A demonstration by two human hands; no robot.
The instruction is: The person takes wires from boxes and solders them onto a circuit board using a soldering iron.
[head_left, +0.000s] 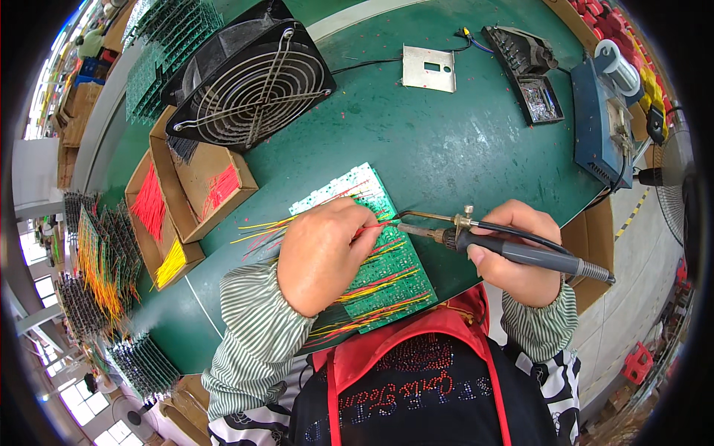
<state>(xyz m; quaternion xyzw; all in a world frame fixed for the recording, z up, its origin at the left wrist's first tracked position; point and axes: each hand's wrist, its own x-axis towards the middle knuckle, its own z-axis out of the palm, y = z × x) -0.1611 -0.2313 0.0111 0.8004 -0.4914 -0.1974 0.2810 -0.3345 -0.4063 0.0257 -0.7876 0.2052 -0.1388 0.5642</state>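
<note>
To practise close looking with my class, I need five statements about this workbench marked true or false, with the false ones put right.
1. The right hand holds a soldering iron. True.
2. The left hand rests on a fan. False: the left hand is over a green circuit board, with a red wire at its fingertips.
3. The black fan has a wire grille. True.
4. The cardboard boxes at the left hold only yellow wires. False: red wires are there too.
5. A white panel with a cutout lies right of the fan. True.
</note>
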